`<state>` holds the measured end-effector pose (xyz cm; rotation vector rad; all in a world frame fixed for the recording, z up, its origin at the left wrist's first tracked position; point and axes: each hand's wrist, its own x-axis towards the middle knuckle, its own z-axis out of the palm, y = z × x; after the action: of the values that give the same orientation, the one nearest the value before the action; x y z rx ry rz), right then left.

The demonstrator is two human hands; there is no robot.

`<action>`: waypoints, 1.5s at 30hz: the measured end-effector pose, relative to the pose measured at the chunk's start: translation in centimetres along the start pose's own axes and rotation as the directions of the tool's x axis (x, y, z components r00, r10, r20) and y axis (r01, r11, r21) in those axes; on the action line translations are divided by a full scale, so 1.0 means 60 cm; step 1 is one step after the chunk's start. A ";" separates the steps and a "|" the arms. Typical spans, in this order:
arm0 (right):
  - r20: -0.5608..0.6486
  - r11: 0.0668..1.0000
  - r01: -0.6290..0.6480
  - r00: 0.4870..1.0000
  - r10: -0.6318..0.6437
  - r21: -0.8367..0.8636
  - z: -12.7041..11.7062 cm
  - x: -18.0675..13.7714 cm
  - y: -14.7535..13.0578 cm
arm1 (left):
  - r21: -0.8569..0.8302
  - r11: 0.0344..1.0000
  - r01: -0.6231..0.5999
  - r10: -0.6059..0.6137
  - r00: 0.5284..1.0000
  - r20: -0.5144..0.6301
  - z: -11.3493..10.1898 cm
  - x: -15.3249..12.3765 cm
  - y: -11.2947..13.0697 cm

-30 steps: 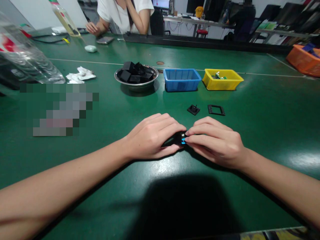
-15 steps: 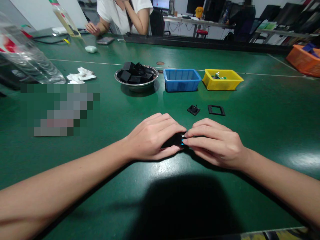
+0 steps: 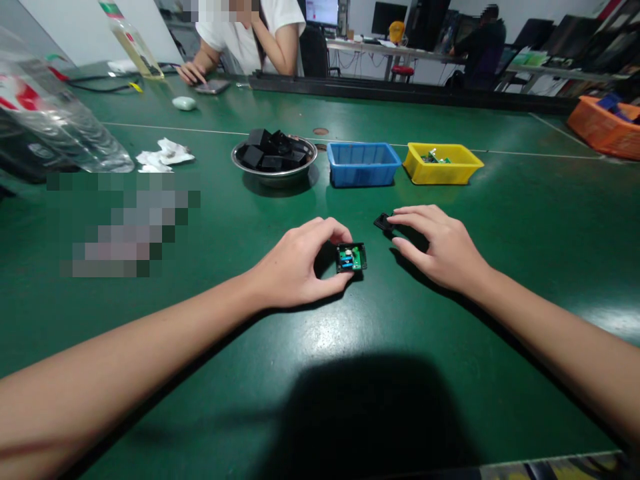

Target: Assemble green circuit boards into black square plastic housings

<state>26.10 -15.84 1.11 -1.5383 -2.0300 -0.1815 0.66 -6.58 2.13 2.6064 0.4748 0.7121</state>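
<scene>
Between the thumb and fingers of my left hand (image 3: 305,263) is a small black plastic case (image 3: 365,257), its open side facing right. Inside the case sits a green circuit board (image 3: 356,256) with blue and pale components. My right hand (image 3: 440,243) reaches over the table with thumb and fingers apart. Its fingertips meet the edge of a small black plastic cover (image 3: 383,222) lying on the table; the thumb is clear of it. The black rectangular frame that lay to the right is hidden under my right hand.
Beyond my hands stand a metal bowl (image 3: 275,179) of black cases, a blue bin (image 3: 364,175) and a yellow bin (image 3: 444,175) holding circuit boards. Crumpled tissue (image 3: 165,155) and a large clear bottle (image 3: 75,120) are at left. An orange basket (image 3: 603,127) is far right. Someone sits opposite.
My right hand has left the case and moved up to the black cover. My left hand has turned the case so that its open side with the circuit board shows.
</scene>
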 end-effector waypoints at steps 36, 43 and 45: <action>-0.014 0.987 -0.149 0.989 0.148 -0.054 -0.061 -0.001 0.007 | 0.056 0.998 0.029 -0.040 0.979 0.200 -0.001 0.002 0.001; 0.064 0.933 0.293 0.948 -0.312 0.211 -0.047 -0.023 -0.053 | -0.009 1.000 0.012 -0.011 0.988 0.152 0.005 -0.006 0.016; 0.069 0.930 0.299 0.945 -0.319 0.215 -0.042 -0.026 -0.058 | -0.045 0.999 -0.003 0.009 0.992 0.129 0.003 -0.007 0.015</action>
<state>24.08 -19.37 3.16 -1.1183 -2.2882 -0.0144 0.58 -7.58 2.21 2.5929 0.4078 0.5451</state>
